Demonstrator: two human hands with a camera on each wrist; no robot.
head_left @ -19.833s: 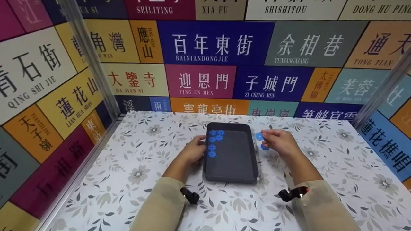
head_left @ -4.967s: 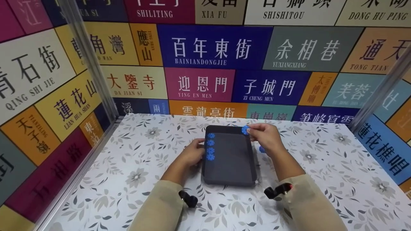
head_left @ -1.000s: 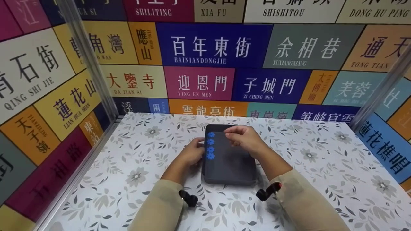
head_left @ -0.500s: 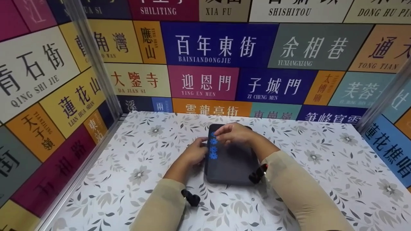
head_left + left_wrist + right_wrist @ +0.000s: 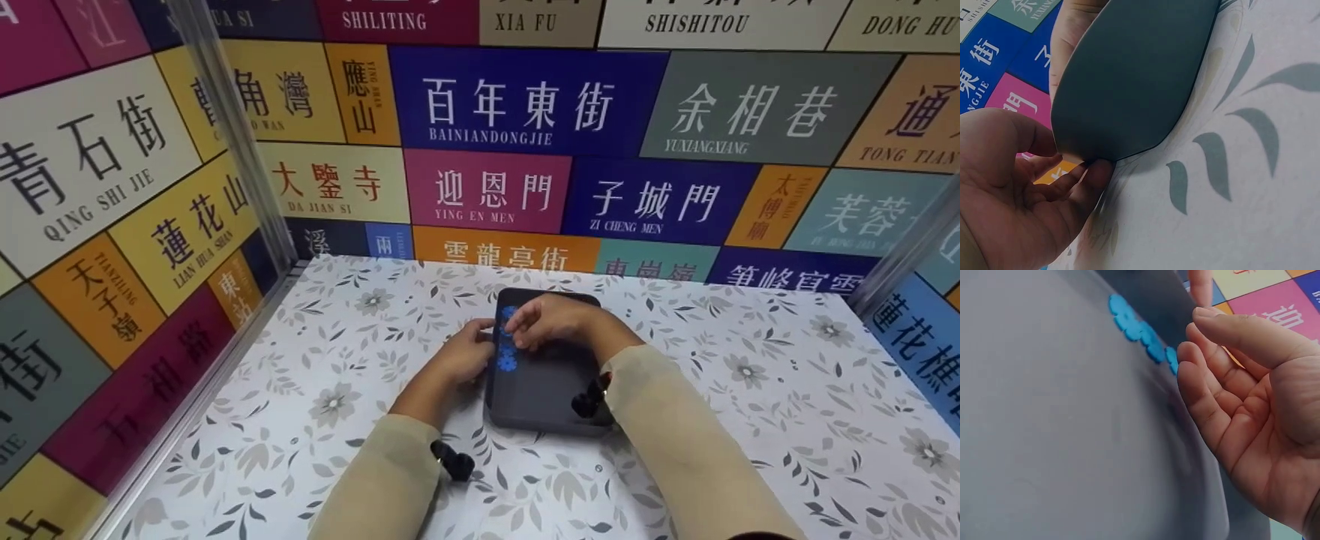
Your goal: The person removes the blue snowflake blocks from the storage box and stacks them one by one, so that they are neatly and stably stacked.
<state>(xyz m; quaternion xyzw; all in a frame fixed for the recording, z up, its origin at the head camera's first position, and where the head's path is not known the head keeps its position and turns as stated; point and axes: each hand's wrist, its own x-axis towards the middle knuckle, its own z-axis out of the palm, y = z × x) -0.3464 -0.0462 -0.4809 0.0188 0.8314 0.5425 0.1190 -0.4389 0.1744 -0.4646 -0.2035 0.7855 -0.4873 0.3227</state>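
A dark grey rectangular tray (image 5: 551, 386) lies on the table, with a column of small blue flower-shaped pieces (image 5: 508, 365) along its left side. My left hand (image 5: 465, 356) grips the tray's left edge; in the left wrist view, the thumb and fingers (image 5: 1095, 180) pinch the tray's rim (image 5: 1123, 90). Over the tray's upper left part, my right hand (image 5: 551, 319) bends its fingers loosely and partly covers the upper pieces. In the right wrist view, no piece shows between the fingers of the right hand (image 5: 1252, 410); several blue pieces (image 5: 1129, 323) lie beyond the fingertips.
A white tablecloth (image 5: 720, 450) with grey flowers and leaves lies under the tray. Behind the table stands a wall of coloured sign panels (image 5: 525, 101), with another at the left. A clear post (image 5: 255, 172) marks the left back corner.
Earlier my right hand held a blue piece at the tray's right. It has since moved left over the pieces. Fewer lie in the tray than about twenty seconds ago. My left hand stays.
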